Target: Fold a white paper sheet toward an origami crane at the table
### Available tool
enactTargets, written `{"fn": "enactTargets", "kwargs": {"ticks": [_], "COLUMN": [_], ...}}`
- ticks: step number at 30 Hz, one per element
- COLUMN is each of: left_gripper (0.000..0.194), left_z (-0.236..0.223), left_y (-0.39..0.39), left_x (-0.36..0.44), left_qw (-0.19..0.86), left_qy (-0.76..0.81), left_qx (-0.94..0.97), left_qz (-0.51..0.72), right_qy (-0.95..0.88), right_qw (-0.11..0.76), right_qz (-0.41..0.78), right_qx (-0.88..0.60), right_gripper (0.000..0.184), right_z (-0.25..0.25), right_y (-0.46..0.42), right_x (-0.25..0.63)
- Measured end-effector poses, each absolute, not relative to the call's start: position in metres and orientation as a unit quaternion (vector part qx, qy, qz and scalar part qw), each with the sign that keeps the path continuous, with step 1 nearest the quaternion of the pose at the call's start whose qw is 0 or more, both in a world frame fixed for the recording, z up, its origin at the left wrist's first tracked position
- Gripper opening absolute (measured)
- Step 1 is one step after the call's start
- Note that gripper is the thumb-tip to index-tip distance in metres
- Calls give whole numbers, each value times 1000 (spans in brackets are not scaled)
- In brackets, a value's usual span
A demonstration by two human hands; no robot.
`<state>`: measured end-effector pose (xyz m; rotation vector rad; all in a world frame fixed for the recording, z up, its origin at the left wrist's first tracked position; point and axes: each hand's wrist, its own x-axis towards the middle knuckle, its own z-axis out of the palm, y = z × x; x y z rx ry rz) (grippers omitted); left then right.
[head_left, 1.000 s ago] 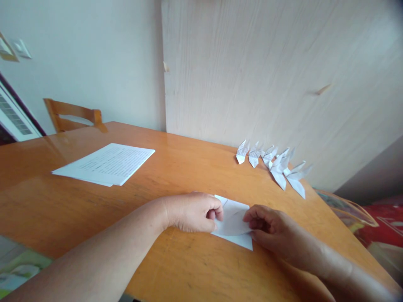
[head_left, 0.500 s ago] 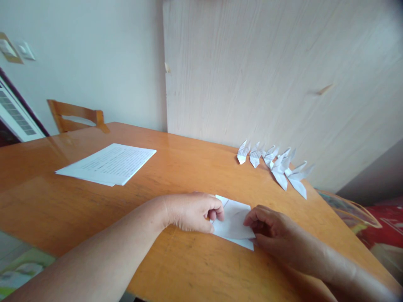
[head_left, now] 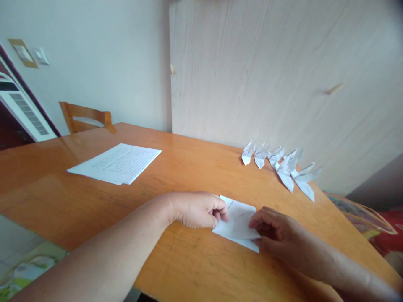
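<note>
Steadying a folded white paper [head_left: 237, 222] on an orange-brown wooden table [head_left: 176, 260], I work by way of two bare hands seen from the head camera. My left hand [head_left: 201, 209] lies over the paper's left side, its fingers curled inward and their tips resting on the sheet; I cannot tell whether the thumb pinches it. At the opposite edge, my right hand [head_left: 278, 230] has its fingers drawn narrow, with the corner of the upper flap held between forefinger and thumb. That flap stands slightly apart from the layer beneath, which shows as a pale strip along the near edge. The paper lies near the front of the table, between the two hands. Beyond it to the right, folded paper figures [head_left: 286, 172] with pointed tips stand in a slanting row, some bearing faint marks. Well apart on the left, a stack of written sheets [head_left: 115, 163] lies flat, its edges slightly uneven. Behind the table rise a pale wood-grain panel [head_left: 252, 63] and a light wall [head_left: 110, 54], with a wooden chair [head_left: 85, 115] at the far left end.
</note>
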<state>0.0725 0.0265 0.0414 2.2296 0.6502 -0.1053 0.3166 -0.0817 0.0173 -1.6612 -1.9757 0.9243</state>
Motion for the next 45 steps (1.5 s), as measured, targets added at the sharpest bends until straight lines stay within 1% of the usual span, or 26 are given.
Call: {"fn": "enactTargets", "kwargs": {"ticks": [8,11,15,21,26,33,40,45], "left_gripper": [37,36,35,35,35,36,38,28], "left_z": [37,37,38,39,39,39,41,44], "left_y": [29,28,27,26,26,26,24,22], "left_x": [70,71,72,72,72,73,75,76], "left_qw": [385,380,367,358,355,350,338,346], "left_qy": [239,244,242,243,252,251,256,269], "left_qx": [891,891,898,901,899,902,905,898], "left_qz": [-34,-36,-34,-35,-37,-37,-37,-32], "right_qy": [-696,-701,-720,-702,-685,-689,-691,-689], "right_qw": [218,210,199,209,207,188,186,183], "right_qz": [344,330,301,273,246,193,187,197], "right_qx": [-591,-596,-593,-623,-654,-673,-673,-673], "right_gripper": [4,4,12,29,33,31,30,29], "right_z": [13,11,12,14,9,2,0,2], "right_y": [-82,-81,-79,-77,-75,-73,-71,-71], "right_x": [318,320,321,315,311,310,311,312]}}
